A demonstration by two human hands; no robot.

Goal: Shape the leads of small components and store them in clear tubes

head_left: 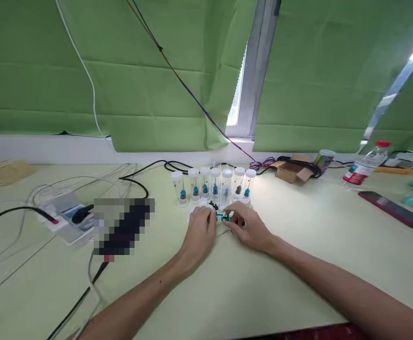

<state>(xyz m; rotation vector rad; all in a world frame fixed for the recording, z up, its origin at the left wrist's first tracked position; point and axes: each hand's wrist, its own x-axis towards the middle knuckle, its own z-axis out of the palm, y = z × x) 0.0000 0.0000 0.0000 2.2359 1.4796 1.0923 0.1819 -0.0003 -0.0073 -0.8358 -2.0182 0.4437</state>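
In the middle of the table my left hand (200, 231) and my right hand (249, 228) are close together, fingers bent and closed. Between their fingertips shows a small blue-and-green part (222, 217), gripped from both sides; its exact kind is too small to make out. Just behind the hands stands a row of several clear tubes (215, 185) with white lids, most with a small blue piece and a thin dark stem inside. A small black piece (213, 205) lies by my left fingertips. Something round and white, partly hidden, lies beside my left hand.
Left of me are a pixelated dark device (123, 229), a clear plastic box (68, 217) and loose cables. To the right are an open cardboard box (291, 171), a can (324, 161), a water bottle (365, 165) and a phone (394, 209). Green blinds (164, 94) hang behind the table.
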